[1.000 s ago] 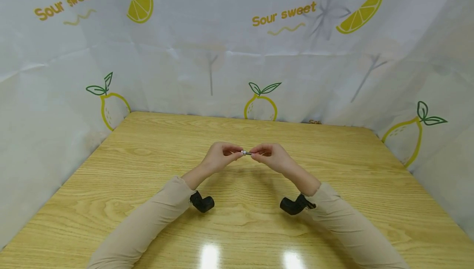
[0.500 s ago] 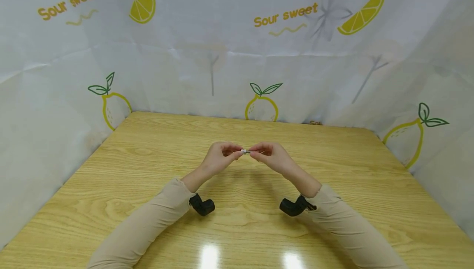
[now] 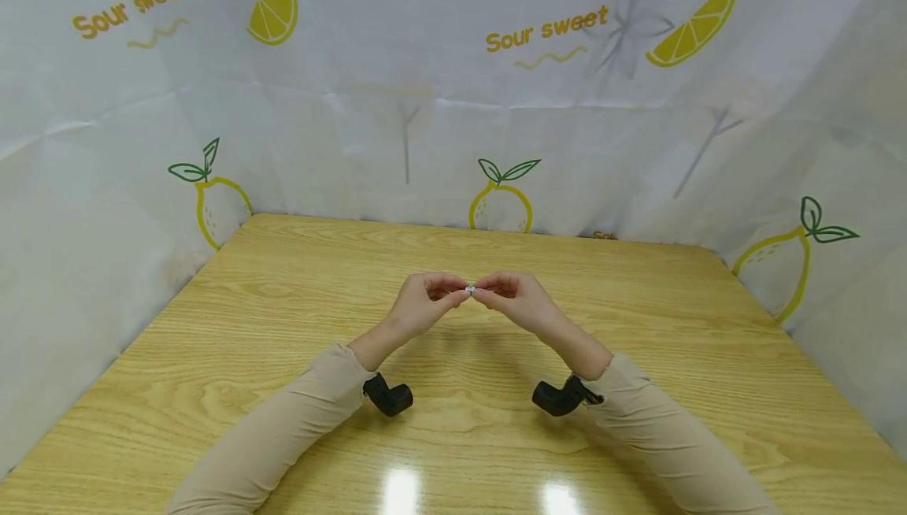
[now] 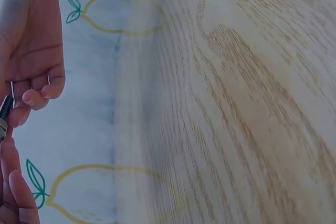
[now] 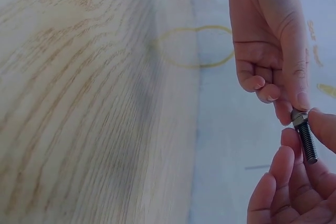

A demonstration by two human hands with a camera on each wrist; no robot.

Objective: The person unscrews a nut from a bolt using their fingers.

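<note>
A small metal bolt (image 3: 470, 290) is held level in the air between the two hands. In the head view, the left hand (image 3: 420, 306) pinches its left end. From the other side the right hand (image 3: 526, 306) grips it with thumb and fingertips, close to the left fingertips. The right wrist view shows the threaded shank (image 5: 308, 142) among the right hand's fingers and a hexagonal part (image 5: 301, 119) by the left fingertips; whether that is a nut or the head I cannot tell. At the left wrist view's edge, the dark thread (image 4: 6, 107) partly shows.
Beneath the hands lies a wood-grain table (image 3: 468, 436). A white curtain (image 3: 326, 137) printed with lemons stands along its back and sides. A black curved piece is at each wrist, one on the left (image 3: 389, 395) and one on the right (image 3: 558, 398).
The right fingertips have moved left along the bolt, and the left fingertips slightly right. The gap between them has narrowed, and the shank seen there before is now covered in the head view.
</note>
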